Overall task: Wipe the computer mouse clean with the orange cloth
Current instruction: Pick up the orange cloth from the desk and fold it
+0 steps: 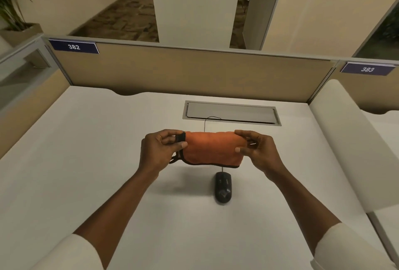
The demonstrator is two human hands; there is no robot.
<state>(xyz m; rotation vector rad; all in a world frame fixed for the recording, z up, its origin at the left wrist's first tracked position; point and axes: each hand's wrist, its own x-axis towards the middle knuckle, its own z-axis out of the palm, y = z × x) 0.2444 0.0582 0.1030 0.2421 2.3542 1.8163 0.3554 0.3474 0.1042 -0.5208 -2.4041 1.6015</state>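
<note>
An orange cloth [212, 148] with a dark hem is folded and held stretched above the white desk [86, 161]. My left hand [160, 149] pinches its left end, and my right hand [257, 150] pinches its right end. A black wired computer mouse [223, 187] lies on the desk just below and in front of the cloth, apart from both hands. Its thin cable runs back under the cloth toward the cable hatch.
A grey cable hatch [231, 113] is set into the desk behind the cloth. A tan partition [194, 71] with labels 382 and 383 closes the back. A white divider [339, 140] bounds the desk on the right.
</note>
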